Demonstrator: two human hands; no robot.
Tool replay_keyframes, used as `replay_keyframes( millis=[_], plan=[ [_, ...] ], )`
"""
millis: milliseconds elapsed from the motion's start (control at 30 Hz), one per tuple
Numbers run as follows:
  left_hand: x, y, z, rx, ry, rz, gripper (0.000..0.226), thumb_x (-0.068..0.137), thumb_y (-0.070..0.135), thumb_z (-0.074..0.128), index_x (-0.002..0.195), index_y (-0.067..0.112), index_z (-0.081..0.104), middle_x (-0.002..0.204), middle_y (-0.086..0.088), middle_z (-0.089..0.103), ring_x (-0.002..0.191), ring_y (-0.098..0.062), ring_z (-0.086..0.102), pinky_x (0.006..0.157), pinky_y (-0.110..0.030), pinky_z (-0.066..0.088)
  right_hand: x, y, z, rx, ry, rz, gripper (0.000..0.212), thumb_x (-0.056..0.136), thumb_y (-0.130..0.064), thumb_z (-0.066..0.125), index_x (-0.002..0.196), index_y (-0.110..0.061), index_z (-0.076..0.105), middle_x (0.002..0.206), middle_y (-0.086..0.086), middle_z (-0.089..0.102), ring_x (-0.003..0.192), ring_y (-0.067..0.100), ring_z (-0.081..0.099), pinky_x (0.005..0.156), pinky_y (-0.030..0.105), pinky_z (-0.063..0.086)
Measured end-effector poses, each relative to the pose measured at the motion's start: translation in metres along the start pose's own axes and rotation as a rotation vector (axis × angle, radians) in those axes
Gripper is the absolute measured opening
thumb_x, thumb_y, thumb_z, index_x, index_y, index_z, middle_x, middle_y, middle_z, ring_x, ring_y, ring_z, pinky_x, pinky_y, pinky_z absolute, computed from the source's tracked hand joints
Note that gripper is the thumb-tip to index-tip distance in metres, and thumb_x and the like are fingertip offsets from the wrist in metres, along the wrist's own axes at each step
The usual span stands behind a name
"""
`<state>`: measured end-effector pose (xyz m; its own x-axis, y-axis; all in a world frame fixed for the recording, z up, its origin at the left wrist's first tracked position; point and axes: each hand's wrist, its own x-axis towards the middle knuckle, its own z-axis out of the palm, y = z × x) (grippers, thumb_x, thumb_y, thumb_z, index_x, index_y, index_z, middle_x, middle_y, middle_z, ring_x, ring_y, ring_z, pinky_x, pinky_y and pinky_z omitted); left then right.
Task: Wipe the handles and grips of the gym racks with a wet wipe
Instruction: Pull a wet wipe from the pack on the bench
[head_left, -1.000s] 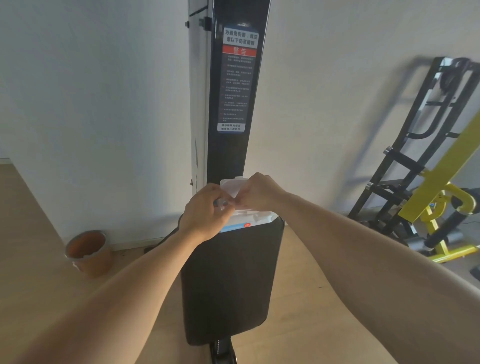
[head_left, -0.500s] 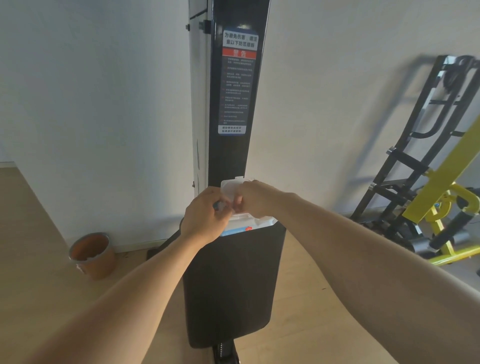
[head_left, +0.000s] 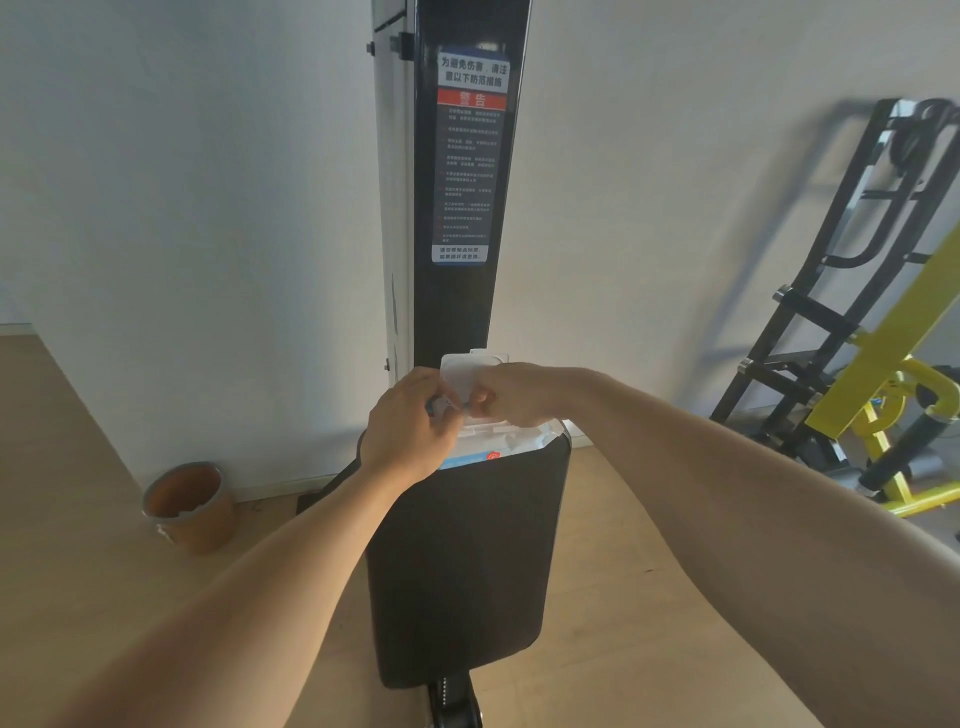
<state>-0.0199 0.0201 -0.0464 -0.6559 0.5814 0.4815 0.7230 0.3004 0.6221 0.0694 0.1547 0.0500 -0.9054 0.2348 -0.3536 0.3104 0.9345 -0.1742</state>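
At the lower left of the frame a brown round bin (head_left: 188, 505) stands on the wooden floor (head_left: 78, 519) close to the white wall (head_left: 182, 208). Just left of centre, the left hand (head_left: 410, 428) reaches in from the bottom edge and is curled over the near left corner of the wet-wipe pack (head_left: 498, 441), its fingertips pinched on something small and white at the pack's opening (what exactly is gripped is too hidden to tell). The pack lies on the top end of the black padded seat (head_left: 462, 566), which runs down the centre of the frame, and its white flip lid (head_left: 470, 371) stands open, tilted up behind the fingers. Above it rises the black upright column (head_left: 467, 301) bearing a warning label (head_left: 467, 156) in the upper centre. The right hand (head_left: 519, 392) comes in from the lower right, closed over the pack's opening directly opposite the left hand, the two hands nearly touching above the pack. At the far right, well apart from the hands, a black rack (head_left: 810, 322) leans against the wall beside a yellow frame (head_left: 893, 364).
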Motion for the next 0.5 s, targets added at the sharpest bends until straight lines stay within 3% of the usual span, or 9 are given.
replay_keyframes(
  millis=[67,133,300,400,500],
  plan=[
    [-0.0002,-0.0005,0.0007,-0.001,0.004,-0.002,0.008,0.085,0.038,0.061,0.088,0.036,0.054,0.110,0.013,0.065,0.088,-0.009,0.063,0.073,-0.025,0.059,-0.0042,0.0001,-0.0036,0.067,-0.004,0.011,0.026,0.103,-0.025,0.039,0.083,-0.028,0.055,0.078,-0.007,0.043,0.076,0.021,0.041,0.058,0.023,0.030],
    [0.0000,-0.0015,0.0021,0.004,0.003,-0.006,0.010,0.085,0.037,0.061,0.091,0.036,0.054,0.111,0.013,0.065,0.088,-0.008,0.063,0.074,-0.027,0.060,-0.0073,0.0008,-0.0054,0.163,-0.001,0.038,0.018,0.103,-0.026,0.041,0.093,-0.024,0.057,0.081,-0.006,0.046,0.070,0.015,0.041,0.058,0.022,0.032],
    [0.0027,-0.0047,0.0045,0.010,-0.001,0.009,0.022,0.087,0.039,0.060,0.103,0.026,0.066,0.117,0.010,0.064,0.091,-0.007,0.058,0.081,-0.030,0.059,-0.0063,0.0000,-0.0031,0.291,0.007,0.043,0.026,0.100,-0.019,0.046,0.075,-0.024,0.054,0.084,-0.001,0.049,0.083,0.022,0.044,0.067,0.024,0.037],
    [0.0018,-0.0040,0.0035,0.014,0.005,0.029,0.007,0.088,0.034,0.062,0.090,0.027,0.063,0.115,0.009,0.063,0.087,-0.009,0.060,0.077,-0.031,0.060,-0.0058,0.0008,-0.0049,0.263,0.030,0.025,0.025,0.099,-0.018,0.048,0.077,-0.024,0.061,0.081,-0.003,0.055,0.074,0.017,0.050,0.066,0.023,0.040],
    [0.0005,-0.0063,0.0042,0.037,0.016,0.050,0.009,0.087,0.029,0.063,0.082,0.029,0.055,0.112,0.009,0.063,0.087,-0.013,0.064,0.071,-0.033,0.061,-0.0028,0.0014,-0.0067,0.252,0.099,0.002,0.020,0.097,-0.015,0.055,0.086,-0.023,0.069,0.079,-0.004,0.066,0.064,0.010,0.061,0.061,0.017,0.043]
  ],
)
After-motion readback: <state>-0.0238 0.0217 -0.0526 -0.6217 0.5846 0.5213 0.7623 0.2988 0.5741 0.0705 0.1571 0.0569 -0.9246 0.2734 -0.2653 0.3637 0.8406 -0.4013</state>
